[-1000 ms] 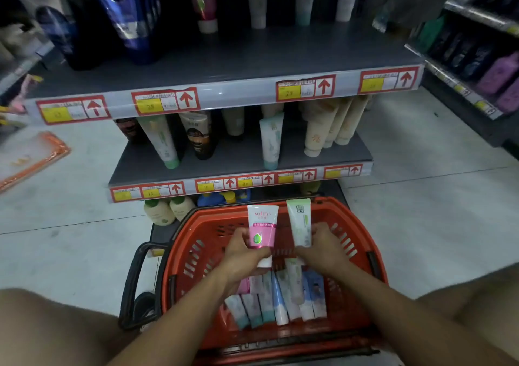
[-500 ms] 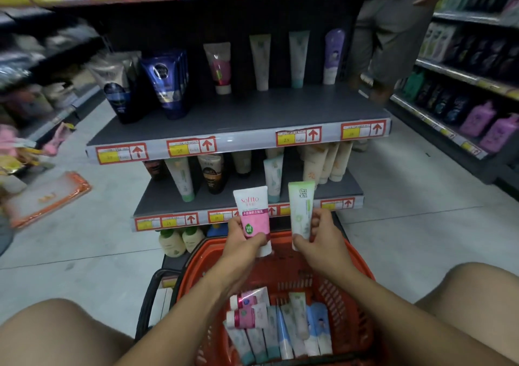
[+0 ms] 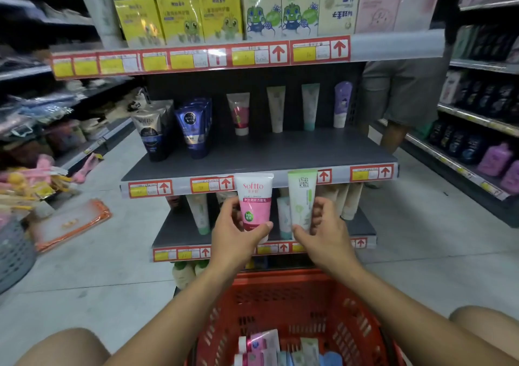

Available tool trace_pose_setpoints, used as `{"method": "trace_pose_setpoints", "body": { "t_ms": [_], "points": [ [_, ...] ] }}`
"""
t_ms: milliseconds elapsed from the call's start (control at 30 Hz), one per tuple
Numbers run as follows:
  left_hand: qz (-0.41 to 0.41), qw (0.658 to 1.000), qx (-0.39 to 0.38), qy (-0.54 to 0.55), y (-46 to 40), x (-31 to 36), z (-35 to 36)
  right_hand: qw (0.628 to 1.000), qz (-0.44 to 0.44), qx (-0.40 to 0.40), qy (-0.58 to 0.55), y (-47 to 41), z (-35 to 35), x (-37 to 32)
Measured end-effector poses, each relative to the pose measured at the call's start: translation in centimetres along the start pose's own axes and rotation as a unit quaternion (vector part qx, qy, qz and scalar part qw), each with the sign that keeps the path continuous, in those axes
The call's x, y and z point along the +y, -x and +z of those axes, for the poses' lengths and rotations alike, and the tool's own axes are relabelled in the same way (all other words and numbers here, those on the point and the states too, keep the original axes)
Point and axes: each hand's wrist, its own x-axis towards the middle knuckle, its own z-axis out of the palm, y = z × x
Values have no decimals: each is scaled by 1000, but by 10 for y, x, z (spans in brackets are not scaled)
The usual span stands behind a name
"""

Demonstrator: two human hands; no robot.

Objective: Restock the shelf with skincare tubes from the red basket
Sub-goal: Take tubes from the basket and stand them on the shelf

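My left hand (image 3: 234, 235) grips a pink and white tube (image 3: 254, 199) marked Softto, held upright in front of the middle shelf's price rail. My right hand (image 3: 325, 232) holds a pale green tube (image 3: 302, 197) upright beside it. Below my forearms sits the red basket (image 3: 303, 304), with several more tubes (image 3: 275, 348) lying at its bottom. The grey middle shelf (image 3: 266, 152) carries a pink tube (image 3: 239, 112), a cream tube (image 3: 276, 108), a green tube (image 3: 309, 105) and a purple tube (image 3: 342, 103) at the back, with bare board in front of them.
Dark blue tubes (image 3: 193, 128) and a Softto pack (image 3: 150, 132) stand at the shelf's left. Boxes (image 3: 179, 18) fill the top shelf. A person (image 3: 401, 95) stands at the right behind the unit. An orange pack (image 3: 70, 222) lies on the floor at left, near a grey basket (image 3: 14, 253).
Both hands have lifted their tubes out of the basket and up to the middle shelf's front edge. My view has tilted up, bringing the top shelf into sight.
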Motion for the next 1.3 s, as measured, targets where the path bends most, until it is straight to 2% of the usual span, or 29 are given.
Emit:
{"method": "trace_pose_setpoints", "body": {
  "t_ms": [367,667,900,1133,1300],
  "points": [
    [52,992,75,-90,-68,39,-11,999,-35,20,7,-70,-9,-37],
    [106,977,104,-150,-132,52,-5,998,-49,28,27,-133,-3,-66],
    [101,971,121,-181,-168,47,1,997,-37,29,55,-170,7,-68],
    [78,969,116,-201,-176,34,5,996,-41,46,67,-175,18,-59],
    [65,970,112,-203,-171,34,7,996,-41,28,77,-172,18,-57]
  ]
}}
